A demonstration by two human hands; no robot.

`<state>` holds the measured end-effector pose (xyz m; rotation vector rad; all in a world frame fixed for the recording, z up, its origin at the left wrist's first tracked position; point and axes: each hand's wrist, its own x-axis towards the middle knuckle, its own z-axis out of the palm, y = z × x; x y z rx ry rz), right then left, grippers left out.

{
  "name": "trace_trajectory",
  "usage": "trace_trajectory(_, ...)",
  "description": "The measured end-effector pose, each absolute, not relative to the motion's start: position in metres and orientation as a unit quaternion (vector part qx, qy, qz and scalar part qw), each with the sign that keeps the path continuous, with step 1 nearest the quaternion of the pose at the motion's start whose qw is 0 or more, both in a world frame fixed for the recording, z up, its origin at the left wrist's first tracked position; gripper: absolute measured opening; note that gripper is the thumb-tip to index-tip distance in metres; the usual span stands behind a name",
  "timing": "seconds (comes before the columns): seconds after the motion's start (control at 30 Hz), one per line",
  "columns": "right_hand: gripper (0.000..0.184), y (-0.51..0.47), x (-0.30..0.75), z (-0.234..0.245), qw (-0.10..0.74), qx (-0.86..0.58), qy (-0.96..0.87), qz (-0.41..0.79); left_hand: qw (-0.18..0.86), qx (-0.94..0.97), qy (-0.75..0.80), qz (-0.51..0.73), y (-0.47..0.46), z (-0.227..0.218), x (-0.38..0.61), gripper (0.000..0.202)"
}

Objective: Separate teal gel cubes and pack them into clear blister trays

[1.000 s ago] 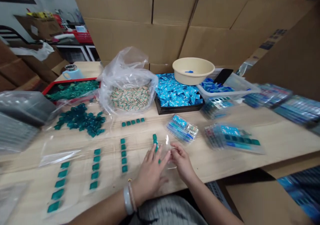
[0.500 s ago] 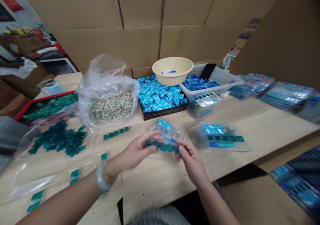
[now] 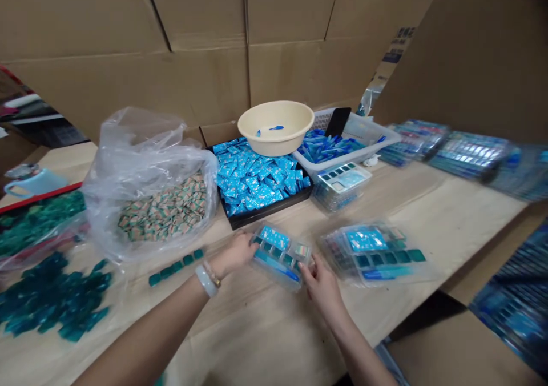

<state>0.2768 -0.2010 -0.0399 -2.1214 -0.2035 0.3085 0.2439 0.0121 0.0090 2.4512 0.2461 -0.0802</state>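
Both sides of a clear plastic blister pack of blue and teal pieces (image 3: 280, 254), at lower centre of the frame, are in my grip: my left hand (image 3: 233, 254) closed on its left end, my right hand (image 3: 321, 290) curled round its near corner, above the pale wooden table (image 3: 428, 226) (brown cardboard sheets (image 3: 201, 72) wall off the upper frame).

Your right hand (image 3: 320, 289) hides the near corner of the clear pack (image 3: 280, 254). The red tray (image 3: 43, 198) runs off the left edge of the frame, the blue packs (image 3: 471, 155) at upper right are blurred, and the print on the cardboard (image 3: 396, 46) is too small to read.
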Motion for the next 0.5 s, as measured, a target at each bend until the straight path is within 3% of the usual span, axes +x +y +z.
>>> trace_trajectory(0.17, 0.057, -0.201, 0.263, -0.039, 0.565, -0.814, -0.050, 0.124, 0.387, 0.911, 0.141, -0.026, 0.010, 0.025, 0.239, 0.017)
trace_trajectory(0.3, 0.061, -0.200, 0.256, -0.036, 0.651, -0.749, -0.004, 0.119, 0.496, 0.854, 0.156, 0.004, 0.007, 0.029, 0.230, 0.022)
trace_trajectory(0.5, 0.060, -0.200, 0.257, -0.034, 0.710, -0.694, 0.025, 0.117, 0.632, 0.754, 0.176, -0.025, 0.004, 0.041, 0.232, 0.022)
